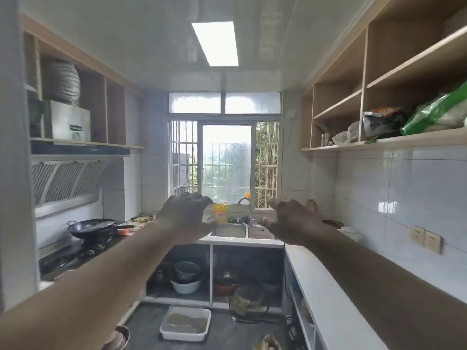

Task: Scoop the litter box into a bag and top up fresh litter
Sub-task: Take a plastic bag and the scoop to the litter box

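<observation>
White litter box [185, 323] on floor

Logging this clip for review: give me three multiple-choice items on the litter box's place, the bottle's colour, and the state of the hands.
1. Where is the litter box?
A. on the floor
B. in the sink
C. on a shelf

2. What colour is the bottle by the sink?
A. blue
B. yellow
C. black

3. The left hand and right hand are:
A. gripping a scoop
B. holding a bag
C. empty, held out

Answers: 1 A, it lies on the dark floor below the counter; 2 B, its body is yellow; 3 C, both hold nothing.
</observation>
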`<act>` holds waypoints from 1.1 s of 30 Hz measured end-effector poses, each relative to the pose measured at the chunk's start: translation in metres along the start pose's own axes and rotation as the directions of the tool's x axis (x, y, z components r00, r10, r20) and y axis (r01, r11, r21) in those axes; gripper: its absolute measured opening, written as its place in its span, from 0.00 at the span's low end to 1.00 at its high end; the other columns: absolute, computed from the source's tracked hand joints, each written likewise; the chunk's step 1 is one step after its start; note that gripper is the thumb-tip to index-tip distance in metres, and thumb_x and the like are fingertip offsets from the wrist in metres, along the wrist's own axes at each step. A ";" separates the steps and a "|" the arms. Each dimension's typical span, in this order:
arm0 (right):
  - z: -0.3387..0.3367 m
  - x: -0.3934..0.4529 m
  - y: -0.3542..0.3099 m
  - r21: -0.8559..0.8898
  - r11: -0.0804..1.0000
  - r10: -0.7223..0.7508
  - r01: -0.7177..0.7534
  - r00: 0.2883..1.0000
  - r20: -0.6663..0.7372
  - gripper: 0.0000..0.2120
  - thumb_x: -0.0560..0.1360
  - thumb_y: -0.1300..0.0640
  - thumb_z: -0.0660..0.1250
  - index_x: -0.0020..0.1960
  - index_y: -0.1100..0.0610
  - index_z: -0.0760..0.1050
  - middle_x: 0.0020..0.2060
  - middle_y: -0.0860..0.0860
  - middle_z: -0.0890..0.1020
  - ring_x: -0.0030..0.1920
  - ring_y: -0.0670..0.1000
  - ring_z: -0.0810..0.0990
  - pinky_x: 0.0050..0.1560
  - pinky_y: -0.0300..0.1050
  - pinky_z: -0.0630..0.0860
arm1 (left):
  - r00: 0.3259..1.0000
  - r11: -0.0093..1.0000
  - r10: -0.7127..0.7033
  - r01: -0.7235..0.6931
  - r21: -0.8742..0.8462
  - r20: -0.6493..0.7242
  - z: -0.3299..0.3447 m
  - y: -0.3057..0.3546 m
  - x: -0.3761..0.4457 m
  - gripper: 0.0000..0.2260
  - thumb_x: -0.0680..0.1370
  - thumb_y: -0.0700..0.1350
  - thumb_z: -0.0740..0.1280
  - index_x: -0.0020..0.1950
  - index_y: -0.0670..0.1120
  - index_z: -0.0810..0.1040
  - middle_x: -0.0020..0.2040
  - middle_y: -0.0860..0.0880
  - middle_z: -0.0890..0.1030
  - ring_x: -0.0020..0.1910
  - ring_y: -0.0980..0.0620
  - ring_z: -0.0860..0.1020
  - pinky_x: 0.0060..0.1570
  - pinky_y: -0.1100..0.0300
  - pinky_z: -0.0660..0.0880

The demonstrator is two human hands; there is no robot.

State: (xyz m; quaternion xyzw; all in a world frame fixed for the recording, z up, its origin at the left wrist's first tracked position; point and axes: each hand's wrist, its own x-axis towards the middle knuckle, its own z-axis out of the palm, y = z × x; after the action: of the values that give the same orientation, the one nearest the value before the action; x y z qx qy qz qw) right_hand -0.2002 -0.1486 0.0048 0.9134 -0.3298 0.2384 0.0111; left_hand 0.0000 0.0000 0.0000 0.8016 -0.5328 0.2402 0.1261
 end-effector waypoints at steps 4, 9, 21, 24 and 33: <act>0.025 0.003 -0.003 0.015 1.000 0.019 -0.020 0.999 0.051 0.28 0.77 0.43 0.62 0.74 0.53 0.68 0.70 0.55 0.73 0.69 0.56 0.72 0.65 0.52 0.72 | 0.998 1.000 -0.004 0.003 0.013 0.064 0.022 -0.012 -0.012 0.28 0.76 0.67 0.59 0.74 0.57 0.66 0.75 0.55 0.69 0.73 0.50 0.68 0.71 0.46 0.65; 0.052 0.011 -0.022 -0.015 0.999 0.051 -0.050 0.995 0.083 0.27 0.77 0.43 0.62 0.73 0.51 0.69 0.69 0.55 0.75 0.67 0.57 0.74 0.65 0.52 0.73 | 0.991 0.998 -0.041 0.047 -0.042 0.129 0.049 -0.036 -0.012 0.27 0.77 0.62 0.60 0.75 0.57 0.65 0.75 0.54 0.69 0.72 0.48 0.69 0.70 0.45 0.66; 0.069 0.027 -0.044 -0.090 0.988 0.131 -0.125 0.990 0.060 0.23 0.77 0.46 0.61 0.70 0.50 0.72 0.65 0.53 0.76 0.63 0.57 0.76 0.58 0.50 0.73 | 0.986 0.987 0.044 -0.018 -0.157 0.164 0.083 -0.053 0.016 0.27 0.75 0.56 0.63 0.75 0.59 0.66 0.76 0.53 0.68 0.73 0.45 0.67 0.70 0.44 0.66; 0.075 0.034 -0.036 -0.086 0.987 0.139 -0.134 0.989 0.051 0.21 0.77 0.47 0.62 0.68 0.52 0.73 0.64 0.55 0.77 0.61 0.57 0.76 0.55 0.49 0.73 | 0.987 0.986 0.053 -0.027 -0.164 0.154 0.092 -0.049 0.029 0.27 0.75 0.57 0.63 0.75 0.57 0.66 0.74 0.53 0.70 0.71 0.45 0.70 0.67 0.45 0.68; 0.131 0.086 0.015 -0.054 0.983 0.179 -0.174 0.977 0.119 0.26 0.75 0.44 0.61 0.70 0.54 0.71 0.67 0.54 0.75 0.67 0.57 0.73 0.66 0.55 0.73 | 0.975 0.989 0.083 -0.056 -0.134 0.205 0.147 -0.037 0.078 0.26 0.76 0.58 0.62 0.74 0.58 0.66 0.77 0.55 0.66 0.74 0.46 0.67 0.68 0.45 0.69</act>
State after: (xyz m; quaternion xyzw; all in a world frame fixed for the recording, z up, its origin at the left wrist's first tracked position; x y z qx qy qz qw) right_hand -0.0957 -0.2347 -0.0757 0.8931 -0.4146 0.1743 -0.0110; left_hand 0.0956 -0.1142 -0.0825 0.7935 -0.5853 0.1239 0.1111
